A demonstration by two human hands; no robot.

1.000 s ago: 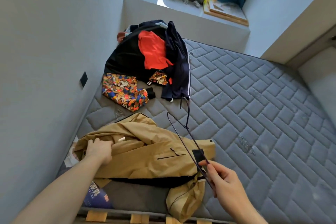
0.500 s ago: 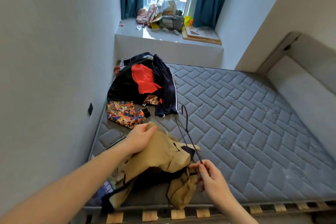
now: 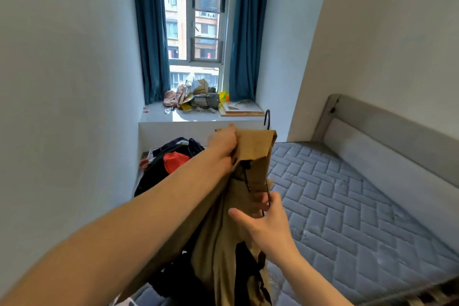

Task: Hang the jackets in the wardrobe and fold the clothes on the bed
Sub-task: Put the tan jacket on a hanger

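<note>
A tan jacket (image 3: 253, 156) with a black lining hangs in the air in front of me, above the grey quilted mattress (image 3: 347, 206). My left hand (image 3: 222, 144) grips its upper edge near the collar. My right hand (image 3: 263, 221) pinches a thin black wire hanger (image 3: 267, 189) against the jacket's front; the hanger's hook (image 3: 267, 118) sticks out above the jacket's top edge. Behind my left forearm lies a pile of dark clothes (image 3: 171, 156) with a red garment on it, by the left wall.
A window ledge (image 3: 198, 119) at the far end holds bags, papers and a wooden board. Blue curtains (image 3: 151, 32) frame the window. A padded grey headboard (image 3: 397, 136) runs along the right wall. The left wall is close to my arm.
I have lifted the tan jacket off the mattress into the air with my left hand. My right hand has brought the hanger up against it. My view has tilted upward toward the window.
</note>
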